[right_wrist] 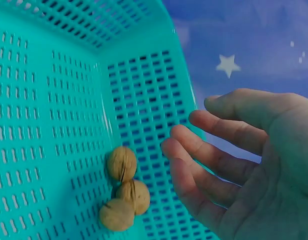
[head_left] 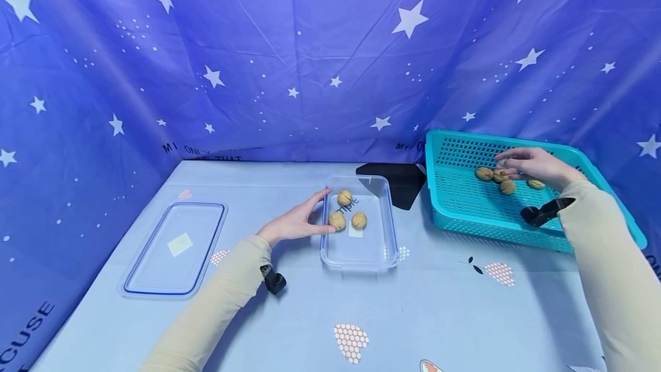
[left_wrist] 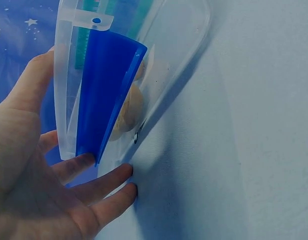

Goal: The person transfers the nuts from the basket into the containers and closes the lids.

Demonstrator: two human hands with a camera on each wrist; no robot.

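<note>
A clear plastic food container (head_left: 361,254) with a pale blue rim stands mid-table, holding three walnuts (head_left: 359,221). My left hand (head_left: 299,220) is at its left side, thumb and fingers spread along the rim. In the left wrist view, fairly straight fingers (left_wrist: 111,182) lie at the container's wall, beside a blue strip (left_wrist: 106,90). Over the teal basket (head_left: 496,228), my right hand (head_left: 542,166) hovers with loosely bent fingers and nothing in them. Several walnuts (head_left: 508,187) lie in the basket below it; three of these walnuts (right_wrist: 122,163) show in the right wrist view, apart from the fingertips.
A clear lid (head_left: 175,248) with a blue seal and a pale label lies flat at the left. Between container and basket, a black patch (head_left: 395,182) shows at the table's back edge. A blue star-print curtain (head_left: 310,62) hangs behind the light blue tablecloth (head_left: 289,320).
</note>
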